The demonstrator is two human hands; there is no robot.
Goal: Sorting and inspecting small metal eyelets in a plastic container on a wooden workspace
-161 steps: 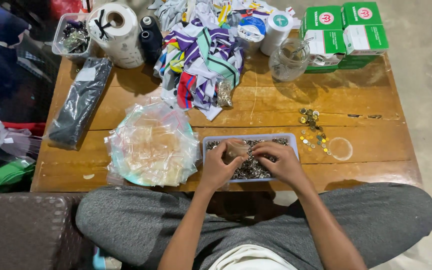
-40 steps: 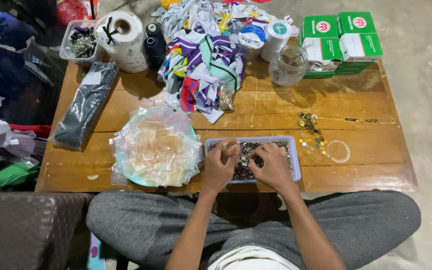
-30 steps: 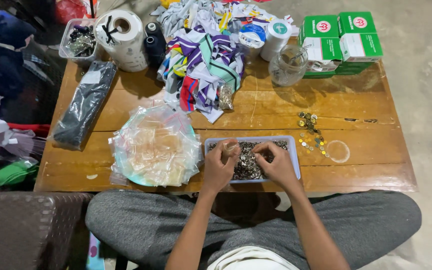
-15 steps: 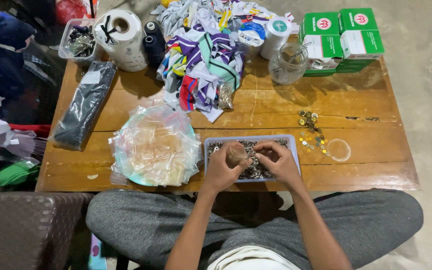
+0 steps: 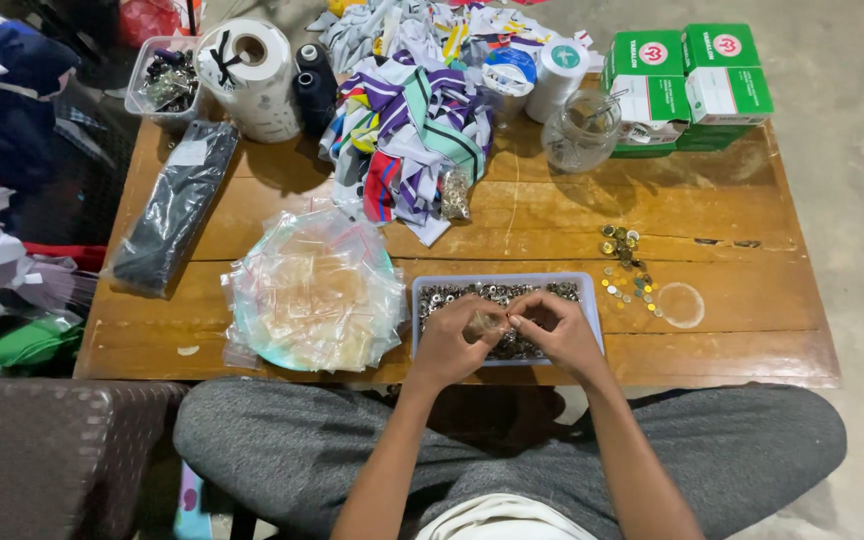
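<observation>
A shallow lavender tray (image 5: 422, 300) full of small metal pieces sits at the near edge of a low wooden table (image 5: 512, 220). Both hands hover over it, fingertips meeting above the middle. My left hand (image 5: 452, 340) pinches a small clear plastic bag. My right hand (image 5: 557, 330) has its fingers closed at the bag's mouth, apparently on a small metal piece too tiny to make out.
A pile of small clear bags (image 5: 307, 295) lies left of the tray. Loose metal bits (image 5: 627, 265) and a clear ring lid (image 5: 680, 305) lie to the right. Farther back are striped fabric scraps (image 5: 407, 130), a glass jar (image 5: 580, 132), green-and-white boxes (image 5: 692, 85), thread spools (image 5: 312, 85), a paper roll (image 5: 247, 75) and a black bag (image 5: 174, 205).
The hands have drawn together over the tray's middle. A second ago they were apart picking in the metal pieces; now both work at the small bag.
</observation>
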